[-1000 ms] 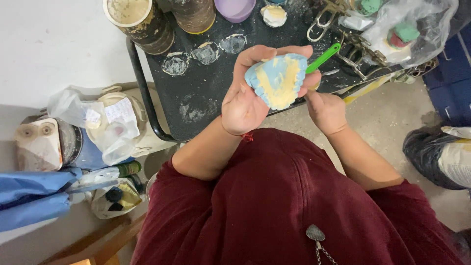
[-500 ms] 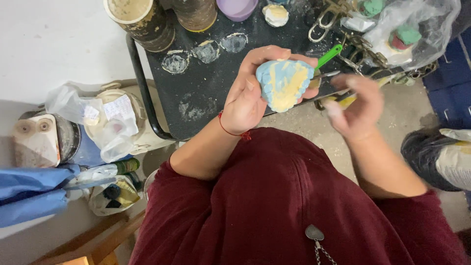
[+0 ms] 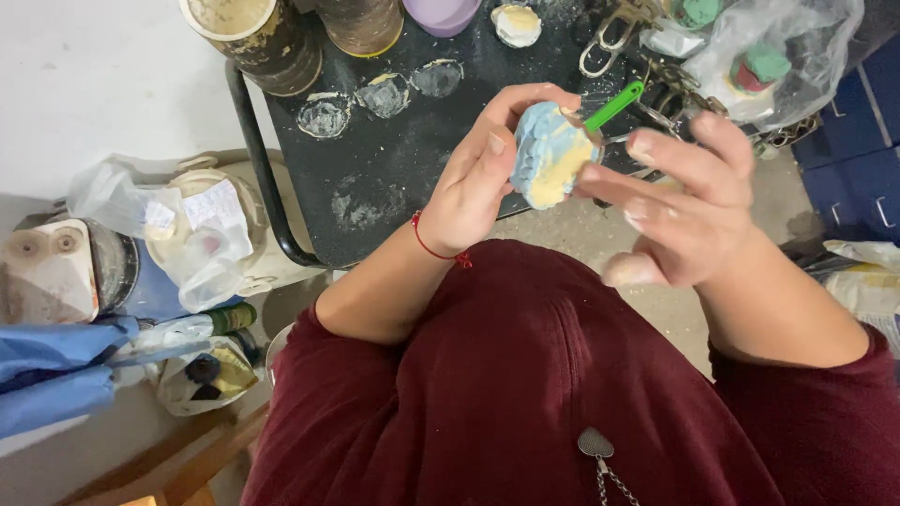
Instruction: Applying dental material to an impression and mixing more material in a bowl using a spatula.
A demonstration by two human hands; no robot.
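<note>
Head view: the left hand [image 3: 473, 183] has its fingers [image 3: 525, 101] curled shut round a blue-and-cream cast [image 3: 548, 155], a lumpy moulded piece held up in the air above the near edge of the black desk [image 3: 394, 159]. The thumb presses on its near blue side and the fingertips wrap over the top, so the cream face turns toward the other hand. A green tool handle [image 3: 614, 105] sticks out from behind the cast, just past the left fingertips; I cannot tell which hand carries it. The right hand [image 3: 689, 201] hovers just beside the cast with its fingers [image 3: 656, 150] spread and half open, holding nothing, the tips of two of them touching or almost touching the cream face.

Beyond the fingers, on the desk, lie three round pale residue rings [image 3: 380, 98], two crusted tubs [image 3: 258, 33], a purple bowl [image 3: 441, 14] and a clear bag [image 3: 769, 52] with green pieces inside. Metal tools [image 3: 614, 37] lie well past the fingertips.

The cast looks like set plaster: stiff, fairly light, dusty and brittle at thin edges. It would best be gripped round its thick blue base, as the left hand has it, away from the finer moulded ridges.
</note>
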